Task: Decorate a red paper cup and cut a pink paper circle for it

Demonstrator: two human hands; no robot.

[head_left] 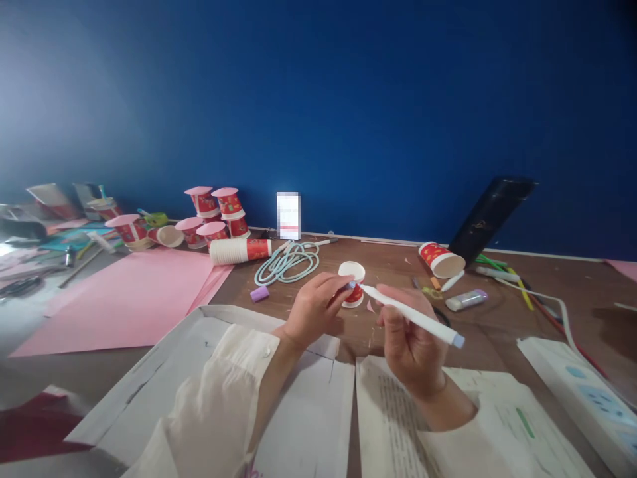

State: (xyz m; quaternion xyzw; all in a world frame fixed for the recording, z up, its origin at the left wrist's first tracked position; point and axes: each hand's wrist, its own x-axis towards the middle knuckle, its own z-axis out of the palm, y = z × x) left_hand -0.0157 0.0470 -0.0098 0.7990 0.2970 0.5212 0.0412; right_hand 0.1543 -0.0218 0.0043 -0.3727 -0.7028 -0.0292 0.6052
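Note:
A white marker (428, 323) with a pale blue end is gripped in my right hand (415, 345), its tip pointing left. My left hand (318, 309) pinches a small blue marker cap (351, 285) just off that tip; a narrow gap seems to lie between cap and marker. Directly behind the fingers stands a red and white paper cup (354, 297), partly covered by the left fingertips. Its white round end (351, 270) faces up. Whether the left hand touches this cup I cannot tell.
Pink-topped paper cups (229, 204) are stacked at the back left, near a lying cup stack (241, 251) and coiled cable (286, 263). Pink paper (124, 299) lies left. To the right are a tipped cup (442, 259), a dark leaning box (492, 219) and a power strip (580, 385).

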